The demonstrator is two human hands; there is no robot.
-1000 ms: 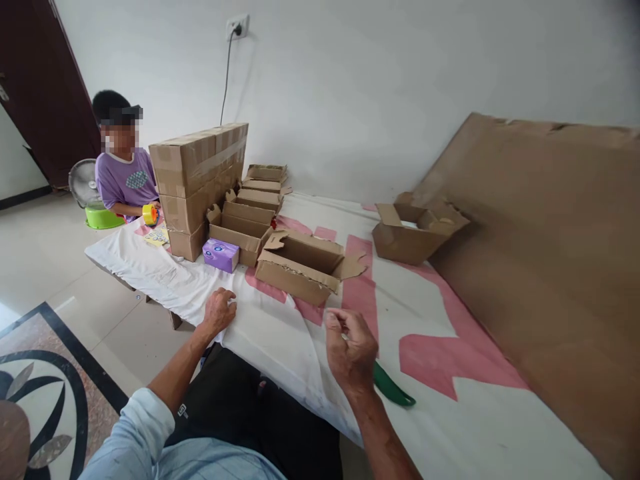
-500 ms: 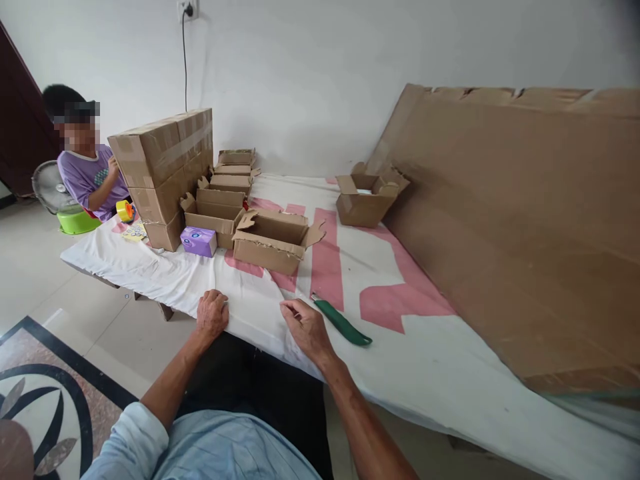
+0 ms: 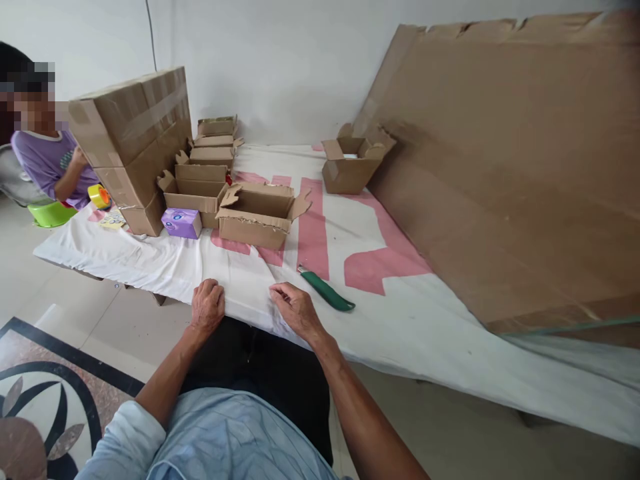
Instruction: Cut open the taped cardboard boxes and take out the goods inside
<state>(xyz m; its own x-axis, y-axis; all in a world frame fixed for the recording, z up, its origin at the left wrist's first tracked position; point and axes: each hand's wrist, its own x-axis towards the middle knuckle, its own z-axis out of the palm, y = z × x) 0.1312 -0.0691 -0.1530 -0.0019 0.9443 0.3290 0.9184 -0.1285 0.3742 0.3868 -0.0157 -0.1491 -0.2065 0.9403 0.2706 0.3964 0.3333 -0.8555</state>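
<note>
My left hand (image 3: 207, 307) rests on the table's front edge, its fingers curled in and nothing showing in them. To its right, my right hand (image 3: 296, 309) lies on the white cloth (image 3: 240, 280), also with fingers curled and no object visible between them. Just beyond the right hand is a utility knife (image 3: 327, 291) with a green handle, its tip pointing up and left. Past both hands stands an open cardboard box (image 3: 255, 230) with torn flaps. A purple tissue box (image 3: 181, 223) sits beside it on the left.
Stacked taped boxes (image 3: 133, 127) rise at the left, near a yellow tape roll (image 3: 99, 197). More open boxes (image 3: 195, 187) run back toward the wall. Another open box (image 3: 350, 173) stands by a large leaning cardboard sheet (image 3: 500, 167). A person in purple (image 3: 47, 167) is behind the stack.
The view has shifted slightly right and down, so the table things appear further left and higher. Both hands keep their places at the table edge.
</note>
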